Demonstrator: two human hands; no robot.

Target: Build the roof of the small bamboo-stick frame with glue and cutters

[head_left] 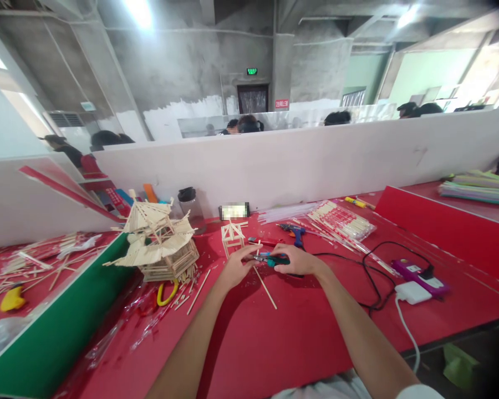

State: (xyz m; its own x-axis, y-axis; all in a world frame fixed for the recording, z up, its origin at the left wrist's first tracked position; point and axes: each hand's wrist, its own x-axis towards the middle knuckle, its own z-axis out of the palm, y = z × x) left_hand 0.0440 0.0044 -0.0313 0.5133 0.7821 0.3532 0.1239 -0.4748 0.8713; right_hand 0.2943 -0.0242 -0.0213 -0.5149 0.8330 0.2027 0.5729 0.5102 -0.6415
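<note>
Two bare forearms reach in from the bottom edge over a red table, meeting near its middle. Right hand has its grip pressed around teal-handled cutters, whose tip points left toward the left hand. Left hand's grip pinches a thin wooden stick at the cutter tip; the stick's free end slants down and to the right across the table. Just behind the hands stands a small stick frame, upright, with a blurred dark box behind it against the white partition. To the left, a larger stick-built pavilion model with tiered roofs sits by the edge of a green panel, loose sticks and a yellow-handled tool scattered at its base. A blue glue gun lies just beyond the right hand, next to packets of wrapped sticks. Farther right, a black cable loops to a purple power strip with a white adapter. Heads of other people show above the partition.
</note>
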